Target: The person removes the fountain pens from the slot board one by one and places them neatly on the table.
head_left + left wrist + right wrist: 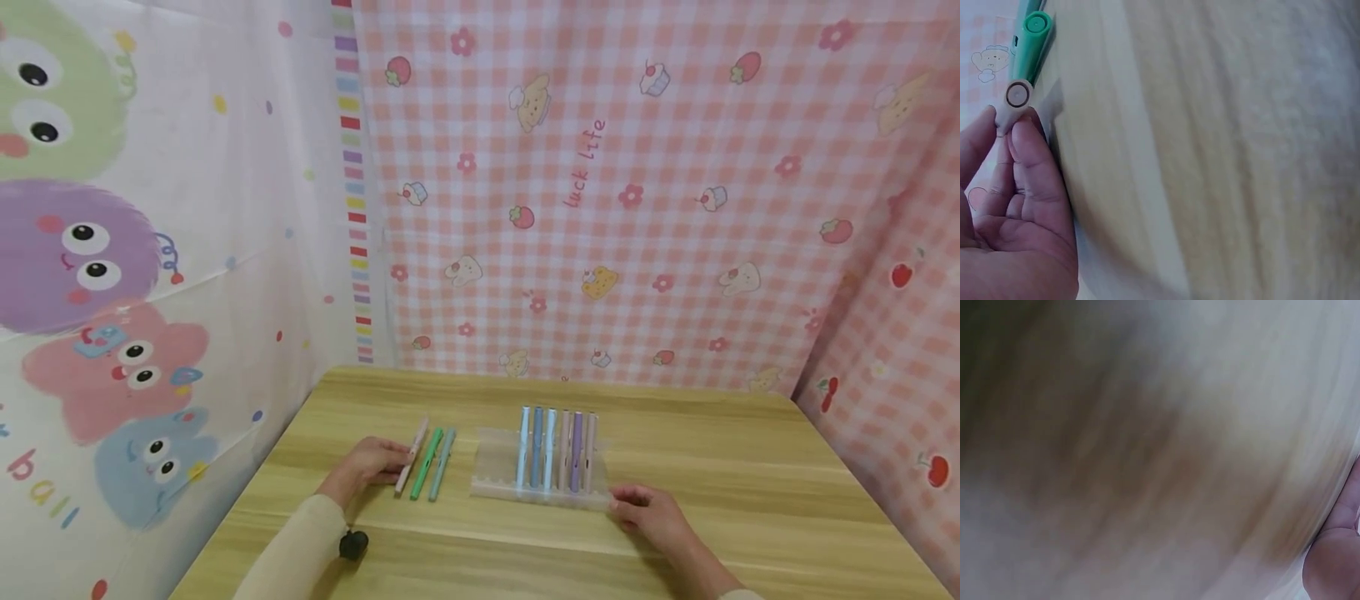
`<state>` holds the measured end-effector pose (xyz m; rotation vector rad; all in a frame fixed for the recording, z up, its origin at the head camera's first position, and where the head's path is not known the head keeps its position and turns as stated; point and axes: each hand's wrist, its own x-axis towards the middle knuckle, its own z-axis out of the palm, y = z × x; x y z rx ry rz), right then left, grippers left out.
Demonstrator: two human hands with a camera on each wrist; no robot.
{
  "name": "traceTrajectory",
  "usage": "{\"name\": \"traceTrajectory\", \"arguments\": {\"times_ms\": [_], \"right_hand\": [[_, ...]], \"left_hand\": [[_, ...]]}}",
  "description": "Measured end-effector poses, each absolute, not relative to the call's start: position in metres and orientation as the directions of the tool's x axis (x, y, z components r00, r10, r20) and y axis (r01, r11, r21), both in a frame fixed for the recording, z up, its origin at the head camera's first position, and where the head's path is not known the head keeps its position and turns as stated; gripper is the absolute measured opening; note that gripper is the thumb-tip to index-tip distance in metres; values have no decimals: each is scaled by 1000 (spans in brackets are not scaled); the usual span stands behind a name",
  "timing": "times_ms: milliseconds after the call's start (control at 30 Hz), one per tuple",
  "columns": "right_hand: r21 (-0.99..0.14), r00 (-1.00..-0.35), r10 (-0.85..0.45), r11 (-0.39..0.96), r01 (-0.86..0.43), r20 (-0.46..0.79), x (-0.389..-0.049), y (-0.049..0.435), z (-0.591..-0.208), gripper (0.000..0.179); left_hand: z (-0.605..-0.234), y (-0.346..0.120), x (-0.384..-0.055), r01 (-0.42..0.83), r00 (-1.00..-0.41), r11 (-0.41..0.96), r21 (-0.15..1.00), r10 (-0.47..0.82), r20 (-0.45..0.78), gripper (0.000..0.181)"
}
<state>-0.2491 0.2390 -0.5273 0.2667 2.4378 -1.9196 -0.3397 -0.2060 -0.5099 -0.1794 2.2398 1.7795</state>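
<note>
My left hand (369, 465) pinches a pale pink pen (421, 435) between thumb and fingers at the table's left side. In the left wrist view the round end of this pen (1018, 95) faces the camera. Just right of it lie a green pen (427, 463) and a grey-teal pen (443, 463), side by side. A clear plastic pen rack (495, 487) holds a row of several pens, among them a light blue pen (523, 450) and a purple pen (577, 454). At its front right corner, my right hand (651, 512) grips the rack with thumb and fingertips.
Everything lies on a wood-grain table (720, 467). A pink checked curtain (675, 292) hangs behind it, and a white cartoon-print curtain (262, 208) is on the left. A small black round object (353, 545) is at the left sleeve.
</note>
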Motion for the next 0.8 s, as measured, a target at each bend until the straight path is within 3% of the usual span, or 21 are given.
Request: {"name": "traceTrajectory", "arguments": {"times_ms": [533, 800], "right_hand": [[-955, -984, 122, 252, 154, -126, -250, 240, -529, 22], [-948, -982, 126, 269, 168, -138, -248, 238, -525, 22]], "left_hand": [[-508, -201, -339, -257, -957, 306, 917, 53, -286, 20], [-502, -202, -331, -180, -968, 397, 900, 89, -233, 13]]}}
